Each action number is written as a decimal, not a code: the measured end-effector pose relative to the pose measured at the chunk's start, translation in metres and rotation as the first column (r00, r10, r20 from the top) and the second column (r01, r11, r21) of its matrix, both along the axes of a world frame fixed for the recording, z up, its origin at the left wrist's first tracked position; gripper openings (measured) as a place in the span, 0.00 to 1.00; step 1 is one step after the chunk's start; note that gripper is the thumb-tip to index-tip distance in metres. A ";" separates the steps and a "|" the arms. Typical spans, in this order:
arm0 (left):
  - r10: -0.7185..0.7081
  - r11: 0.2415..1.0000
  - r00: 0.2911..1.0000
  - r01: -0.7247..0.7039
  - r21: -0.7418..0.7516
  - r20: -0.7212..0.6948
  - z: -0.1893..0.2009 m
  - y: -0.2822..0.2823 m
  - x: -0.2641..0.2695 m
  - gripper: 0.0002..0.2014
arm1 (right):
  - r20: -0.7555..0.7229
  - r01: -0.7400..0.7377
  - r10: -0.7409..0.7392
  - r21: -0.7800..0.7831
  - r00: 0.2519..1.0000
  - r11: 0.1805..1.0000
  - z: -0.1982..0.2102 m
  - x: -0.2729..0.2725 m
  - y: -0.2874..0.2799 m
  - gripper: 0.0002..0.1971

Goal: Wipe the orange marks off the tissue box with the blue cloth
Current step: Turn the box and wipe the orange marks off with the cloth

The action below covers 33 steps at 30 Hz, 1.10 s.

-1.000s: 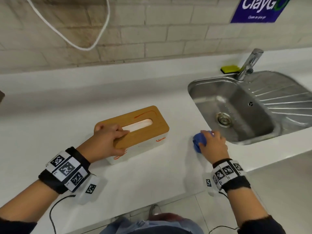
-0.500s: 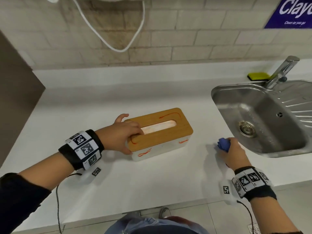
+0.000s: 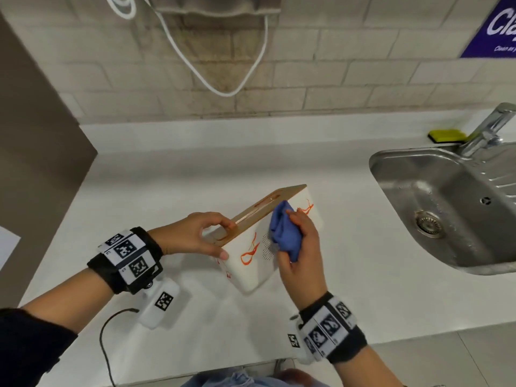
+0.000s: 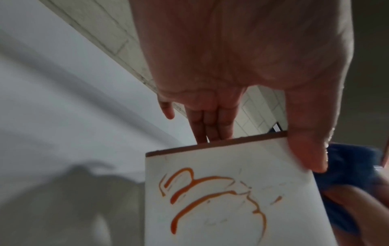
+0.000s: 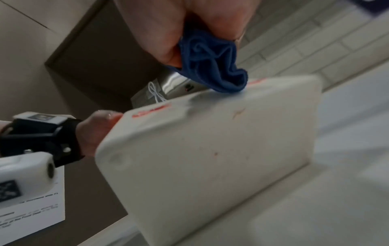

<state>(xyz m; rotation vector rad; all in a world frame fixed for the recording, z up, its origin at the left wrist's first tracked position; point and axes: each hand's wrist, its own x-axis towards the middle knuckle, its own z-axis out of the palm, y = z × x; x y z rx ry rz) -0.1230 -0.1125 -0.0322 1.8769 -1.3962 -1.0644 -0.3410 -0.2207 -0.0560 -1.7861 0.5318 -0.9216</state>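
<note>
The white countertop (image 3: 195, 169) carries everything here, with the steel sink (image 3: 435, 191) well off to the outer side of the right hand. The tissue box (image 3: 251, 263) is tipped up on one long lower edge, its wooden lid (image 3: 268, 208) facing away from the person and a white side wall turned upward.

The left hand (image 3: 192, 236) grips the near end of the box: thumb curled over the white end wall, fingers hooked onto the lid. The right hand (image 3: 301, 247) is closed round the bunched blue cloth (image 3: 284, 233), which it presses onto the upturned wall just below the lid edge.

Orange marks (image 3: 250, 252) sit between the two hands on that wall, more lie beyond the cloth toward the far end, and a large scrawl (image 4: 210, 196) covers the end wall under the left thumb.

The biggest risk, as I judge it, is the box skidding or dropping flat: it balances on an edge, so a hard downward stroke could kick that edge out on the smooth counter. Next, the lid could lift or shift, since the left fingers bear on it and not the body. Smaller still, the wadded cloth offers little contact and may smear the orange. Lastly, the thumb covers part of the end wall, so marks there could be missed.
</note>
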 end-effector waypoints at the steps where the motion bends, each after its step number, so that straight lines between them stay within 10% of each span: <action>1: 0.008 1.000 1.000 -0.008 -0.003 -0.015 -0.001 0.000 0.000 0.34 | -0.014 -0.003 0.004 0.030 1.000 1.000 -0.004 0.009 0.002 0.31; 14: 0.040 0.999 0.997 -0.041 -0.011 -0.071 -0.006 0.005 0.013 0.39 | -0.233 -0.290 0.245 -0.187 0.941 0.939 -0.020 0.028 0.025 0.24; 22: 0.040 0.999 0.991 -0.036 0.034 -0.129 -0.007 0.005 0.023 0.43 | -0.388 -0.555 0.402 -0.492 0.829 0.670 -0.024 0.019 0.003 0.13; 30: 0.043 0.999 0.994 -0.041 0.018 -0.101 -0.007 0.006 0.018 0.44 | -0.502 -0.710 0.538 -0.253 0.677 0.657 -0.002 -0.016 -0.013 0.17; 33: 0.044 0.999 0.994 -0.042 0.023 -0.097 -0.005 0.006 0.016 0.44 | -0.479 -0.640 0.542 -0.055 0.690 0.766 0.005 -0.024 -0.029 0.19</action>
